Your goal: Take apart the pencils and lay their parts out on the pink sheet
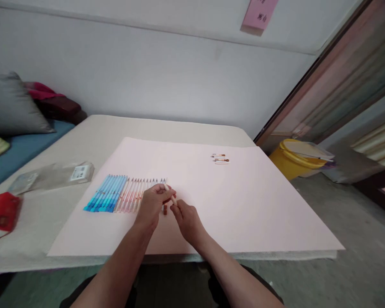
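Observation:
Between my two hands is a slim cream-white pen part (171, 194), tilted, its upper end pointing away from me. My left hand (151, 204) pinches it near the middle, while my right hand (186, 219) has its fingers closed round the lower end. Right beside my left fingers, a small brown piece (165, 209) lies on the pale pink sheet (244, 214). To the left is a tight row of blue pens (106, 193), followed by several pale pens with reddish markings (130, 192). My left hand covers part of that row.
Several small loose pen parts (221, 160) lie toward the back right of the sheet. Left of the sheet are a clear plastic packet (56, 177) and a red package (3, 216). A yellow bucket (284, 160) stands on the floor to the right, and a wall rises behind the table.

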Demonstrator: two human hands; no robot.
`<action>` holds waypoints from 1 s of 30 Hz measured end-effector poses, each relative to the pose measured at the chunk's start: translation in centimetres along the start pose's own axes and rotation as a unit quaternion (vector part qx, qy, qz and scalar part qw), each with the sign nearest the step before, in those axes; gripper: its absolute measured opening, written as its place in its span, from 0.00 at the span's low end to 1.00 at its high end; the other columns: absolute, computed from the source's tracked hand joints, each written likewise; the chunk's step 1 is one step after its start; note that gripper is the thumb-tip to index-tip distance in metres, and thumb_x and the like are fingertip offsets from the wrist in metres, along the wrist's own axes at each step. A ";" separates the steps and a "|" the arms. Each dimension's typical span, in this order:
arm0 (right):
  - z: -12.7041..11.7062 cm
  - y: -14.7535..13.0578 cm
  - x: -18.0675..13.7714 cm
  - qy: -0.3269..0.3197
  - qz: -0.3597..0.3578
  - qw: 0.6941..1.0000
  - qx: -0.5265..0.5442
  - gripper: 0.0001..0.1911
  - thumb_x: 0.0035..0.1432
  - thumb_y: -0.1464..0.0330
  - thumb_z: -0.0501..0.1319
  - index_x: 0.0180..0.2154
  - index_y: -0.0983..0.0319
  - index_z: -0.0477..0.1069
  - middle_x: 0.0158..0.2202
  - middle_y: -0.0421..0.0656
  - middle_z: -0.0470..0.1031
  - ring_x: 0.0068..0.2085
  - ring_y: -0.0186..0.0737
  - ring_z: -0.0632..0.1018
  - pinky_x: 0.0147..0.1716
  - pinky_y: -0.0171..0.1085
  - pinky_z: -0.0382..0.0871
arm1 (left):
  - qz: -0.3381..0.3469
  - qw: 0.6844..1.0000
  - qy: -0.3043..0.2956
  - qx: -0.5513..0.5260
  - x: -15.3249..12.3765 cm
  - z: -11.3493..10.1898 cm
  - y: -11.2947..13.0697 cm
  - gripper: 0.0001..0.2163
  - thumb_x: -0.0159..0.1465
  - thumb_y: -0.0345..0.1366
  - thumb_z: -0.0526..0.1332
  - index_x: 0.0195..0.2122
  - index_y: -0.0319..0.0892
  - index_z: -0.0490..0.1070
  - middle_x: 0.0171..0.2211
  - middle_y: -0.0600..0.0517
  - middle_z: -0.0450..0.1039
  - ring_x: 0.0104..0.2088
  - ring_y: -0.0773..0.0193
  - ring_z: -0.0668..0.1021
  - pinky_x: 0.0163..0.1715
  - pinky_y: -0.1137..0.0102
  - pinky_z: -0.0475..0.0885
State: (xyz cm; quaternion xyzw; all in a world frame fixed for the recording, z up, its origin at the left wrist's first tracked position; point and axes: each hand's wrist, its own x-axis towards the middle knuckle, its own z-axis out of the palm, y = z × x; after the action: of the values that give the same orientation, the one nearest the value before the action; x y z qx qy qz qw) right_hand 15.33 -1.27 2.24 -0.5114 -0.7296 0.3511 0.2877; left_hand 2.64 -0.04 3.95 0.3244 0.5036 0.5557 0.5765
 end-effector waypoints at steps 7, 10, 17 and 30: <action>0.0 0.2 0.0 0.005 -0.005 0.999 -0.052 0.12 0.61 0.65 0.49 0.27 0.61 0.62 0.19 0.37 0.65 0.20 0.31 0.62 0.21 0.32 0.47 | 0.007 0.999 0.014 0.039 0.0 0.1 0.3 0.11 0.51 0.40 0.65 0.30 0.39 0.69 0.22 0.52 0.71 0.18 0.68 0.71 0.12 0.75 0.62; -0.3 0.4 0.1 0.004 0.005 0.999 -0.047 0.12 0.61 0.65 0.49 0.26 0.61 0.62 0.20 0.37 0.66 0.20 0.30 0.63 0.21 0.32 0.48 | -0.030 0.999 -0.036 -0.012 -0.1 0.1 0.6 0.14 0.52 0.38 0.64 0.40 0.40 0.70 0.32 0.47 0.74 0.28 0.65 0.76 0.16 0.76 0.64; -0.3 0.1 -0.1 -0.011 -0.018 0.998 -0.056 0.13 0.62 0.65 0.49 0.28 0.61 0.64 0.19 0.36 0.65 0.20 0.30 0.62 0.22 0.32 0.48 | 0.010 0.999 0.003 0.049 0.1 -0.2 0.4 0.11 0.50 0.40 0.66 0.27 0.38 0.69 0.21 0.51 0.70 0.19 0.65 0.73 0.11 0.76 0.61; -0.8 0.2 0.0 -0.024 0.001 0.999 -0.029 0.15 0.61 0.63 0.48 0.25 0.60 0.62 0.18 0.35 0.59 0.21 0.30 0.60 0.22 0.31 0.48 | -0.032 0.994 0.060 -0.090 0.4 -0.8 0.8 0.09 0.51 0.35 0.65 0.26 0.37 0.67 0.29 0.46 0.75 0.29 0.64 0.77 0.28 0.71 0.72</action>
State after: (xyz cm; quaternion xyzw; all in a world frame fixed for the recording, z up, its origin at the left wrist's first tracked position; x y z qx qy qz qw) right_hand 16.11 -1.04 2.55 -0.5116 -0.7459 0.3421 0.2548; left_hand 1.62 0.34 4.35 0.2212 0.4954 0.5985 0.5895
